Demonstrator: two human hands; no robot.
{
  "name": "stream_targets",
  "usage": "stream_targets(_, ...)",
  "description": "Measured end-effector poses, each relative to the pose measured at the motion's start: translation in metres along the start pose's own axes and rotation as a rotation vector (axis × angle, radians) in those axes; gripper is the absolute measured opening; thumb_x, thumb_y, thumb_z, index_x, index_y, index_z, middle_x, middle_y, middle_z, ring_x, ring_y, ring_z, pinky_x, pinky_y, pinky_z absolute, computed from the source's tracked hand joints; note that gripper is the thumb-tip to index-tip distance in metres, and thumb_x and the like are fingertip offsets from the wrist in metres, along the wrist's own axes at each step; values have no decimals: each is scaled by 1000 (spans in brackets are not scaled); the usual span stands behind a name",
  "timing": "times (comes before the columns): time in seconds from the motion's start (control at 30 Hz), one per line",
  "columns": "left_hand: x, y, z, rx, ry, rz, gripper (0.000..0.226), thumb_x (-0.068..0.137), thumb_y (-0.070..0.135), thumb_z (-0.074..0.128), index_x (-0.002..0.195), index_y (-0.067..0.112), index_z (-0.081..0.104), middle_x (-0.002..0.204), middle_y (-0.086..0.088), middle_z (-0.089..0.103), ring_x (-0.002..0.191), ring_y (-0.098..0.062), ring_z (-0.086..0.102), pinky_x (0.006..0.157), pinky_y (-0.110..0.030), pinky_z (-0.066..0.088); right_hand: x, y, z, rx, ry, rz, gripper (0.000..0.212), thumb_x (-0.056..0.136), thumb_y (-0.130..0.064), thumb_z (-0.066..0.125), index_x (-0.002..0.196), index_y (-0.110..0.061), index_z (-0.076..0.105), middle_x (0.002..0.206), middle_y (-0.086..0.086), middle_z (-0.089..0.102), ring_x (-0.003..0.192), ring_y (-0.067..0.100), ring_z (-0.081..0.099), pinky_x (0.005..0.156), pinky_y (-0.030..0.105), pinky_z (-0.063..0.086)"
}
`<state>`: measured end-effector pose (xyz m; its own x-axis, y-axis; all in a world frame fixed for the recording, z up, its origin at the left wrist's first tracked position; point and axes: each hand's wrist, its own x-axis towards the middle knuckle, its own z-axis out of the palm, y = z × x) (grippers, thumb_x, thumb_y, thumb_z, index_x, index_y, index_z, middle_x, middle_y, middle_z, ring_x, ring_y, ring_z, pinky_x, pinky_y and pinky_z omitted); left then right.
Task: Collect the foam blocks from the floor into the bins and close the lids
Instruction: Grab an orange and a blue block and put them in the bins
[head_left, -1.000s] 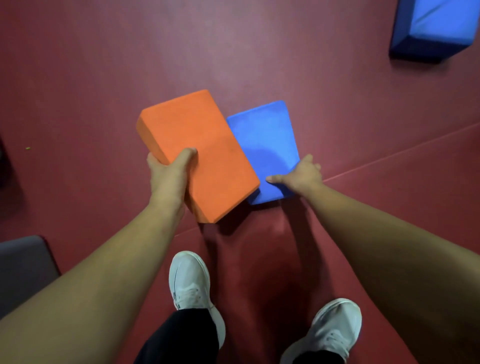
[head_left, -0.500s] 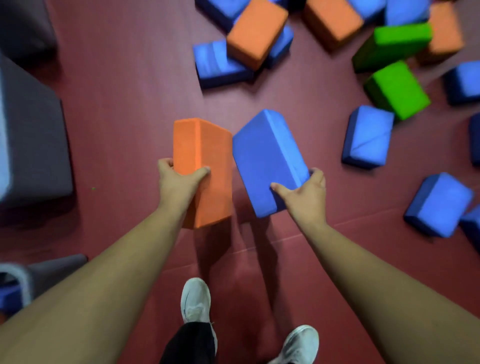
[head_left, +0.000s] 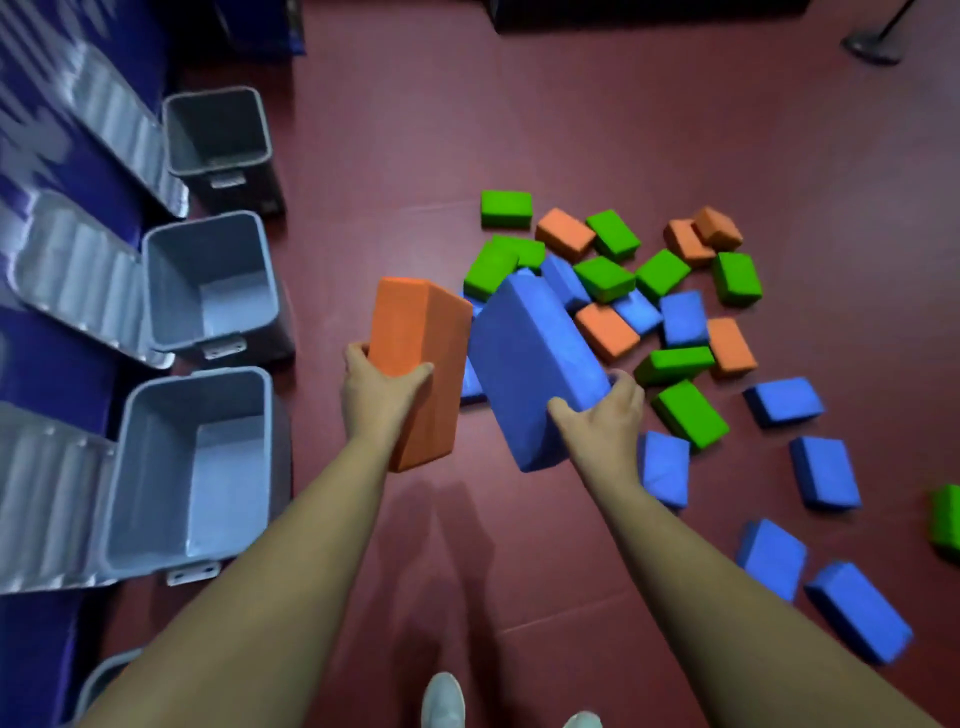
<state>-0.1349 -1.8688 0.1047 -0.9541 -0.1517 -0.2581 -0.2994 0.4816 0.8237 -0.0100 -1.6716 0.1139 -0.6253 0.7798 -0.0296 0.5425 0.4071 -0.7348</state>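
An orange foam block is being gripped in the left hand, thumb on one broad face and fingers wrapped round the other, while a blue foam block is being clasped the same way at its lower end by the right hand. Both blocks are being carried above the red floor, their upper ends close together, between the heap of loose blocks toward the floor's right side and three grey bins along its left edge, whose lids are being left hanging open. The blocks are being judged light, since each is being borne one-handed, soft yet shape-holding, and matte enough not to slip; a grasp across the narrow thickness near one end is being judged sufficient.
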Motion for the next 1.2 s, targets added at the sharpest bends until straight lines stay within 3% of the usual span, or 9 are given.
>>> stream_targets(0.27,34,44,-88,-64,197,-22,79,66,41,86,128,15,45,123,-12,61,110,-32,59,88,-35,45,23,-123,6,212,-86,-155,82,76,-29,80,142,-3,38,140,10,39,131,26,40,110,35,33)
stream_targets(0.4,73,47,-109,-79,293,-75,77,64,40,87,123,15,46,120,-11,62,107,-31,60,87,-36,47,62,-171,51,251,-213,-275,85,76,-30,81,143,-6,37,140,8,39,132,23,39,108,26,29)
stream_targets(0.53,111,47,-127,-112,431,-179,79,62,42,87,124,17,46,122,-9,63,109,-30,61,91,-38,49,100,-219,110,241,-353,-374,89,74,-31,83,143,-2,37,137,11,41,129,25,40,109,28,30)
stream_targets(0.7,132,38,-155,-114,610,-346,74,66,43,86,124,17,48,120,-8,64,108,-29,61,84,-34,43,122,-276,180,214,-592,-524,82,73,-29,84,138,-2,41,130,11,41,119,20,41,94,14,27)
stream_targets(0.77,137,26,-169,-113,658,-401,74,68,43,85,128,18,50,122,-5,64,111,-28,61,85,-33,42,120,-297,208,189,-689,-572,80,73,-30,83,136,-4,42,128,9,41,115,17,42,95,16,31)
stream_targets(0.9,140,-8,-203,-99,747,-503,67,67,47,83,124,24,57,117,0,67,108,-25,62,88,-33,45,95,-333,266,149,-830,-666,74,69,-33,84,128,-5,49,122,7,47,113,23,49,98,36,45)
stream_targets(1.07,150,-71,-244,-163,929,-660,67,68,42,83,125,20,56,120,-7,65,112,-30,59,93,-37,45,39,-364,347,80,-998,-811,77,67,-30,84,130,-8,46,121,9,48,115,30,48,100,43,42)
stream_targets(1.2,174,-135,-269,-244,938,-819,72,71,45,82,130,21,49,121,-9,65,111,-34,59,86,-36,43,-4,-379,411,35,-1121,-836,76,70,-30,84,131,-8,45,120,8,49,111,27,52,97,39,44)
